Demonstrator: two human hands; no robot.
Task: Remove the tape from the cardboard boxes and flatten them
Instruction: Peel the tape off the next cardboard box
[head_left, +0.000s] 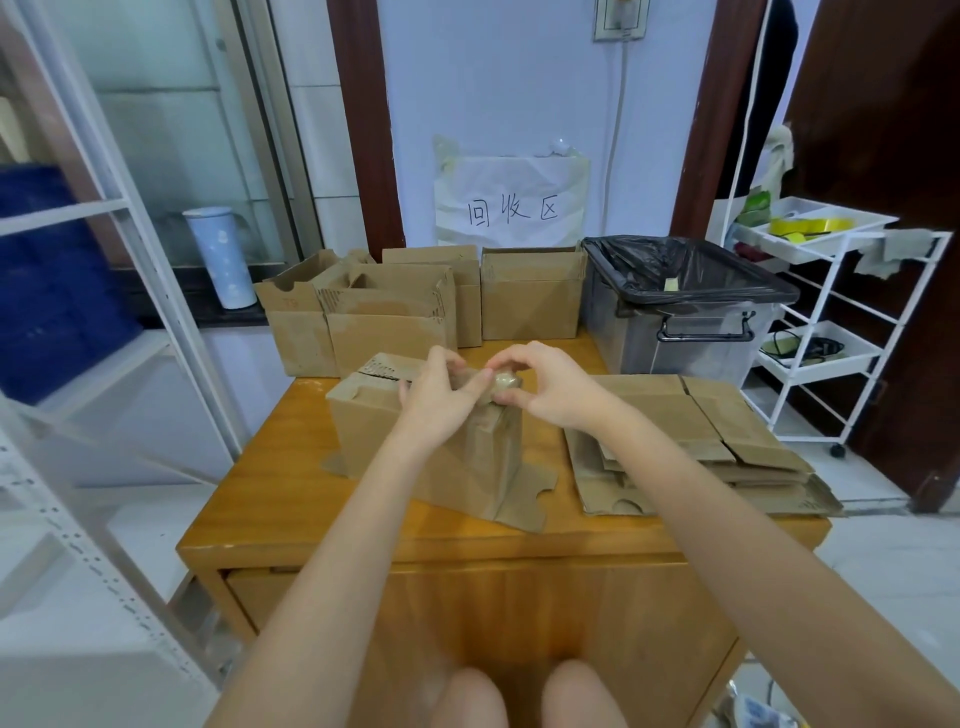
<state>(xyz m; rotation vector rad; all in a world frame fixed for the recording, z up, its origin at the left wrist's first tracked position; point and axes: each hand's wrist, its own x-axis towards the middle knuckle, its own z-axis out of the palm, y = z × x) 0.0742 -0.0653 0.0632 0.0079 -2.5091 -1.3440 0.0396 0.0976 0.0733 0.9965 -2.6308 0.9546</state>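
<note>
Head view, looking down at the wooden table (270, 499), and both hands are busy over the box in play. The left hand (441, 395) and the right hand (550, 387) meet above the standing cardboard box (374, 431), fingers curled, pinching a small crumpled wad of tape (503, 383) between them. It looks like they are balling up a strip that has come off the top seam. Whether a tail of it is attached to the cardboard underneath is hard to tell; the hands cover that spot.

The box itself sits mid-table, upright, its lower flaps splayed out onto the wood. To its right lies a stack of flattened boxes (691, 447), and along the back edge wait several more upright boxes (395, 317), untouched by the look of them.

To do this step well, one would judge: keep the wad tight so the sticky side folds in on itself, check the seam for leftover strips, then drop the ball into the lined bin (680, 306) standing just behind the flat pile, where a scrap already clings to the black liner. After that the box wants its sides pushed together along the creases, not crushed.

As for writing: a paper sign (511, 200) taped to the wall carries three handwritten characters, 回收区. The leftmost box at the back bears a faint reddish marking, too blurred to read. No brands show.
</note>
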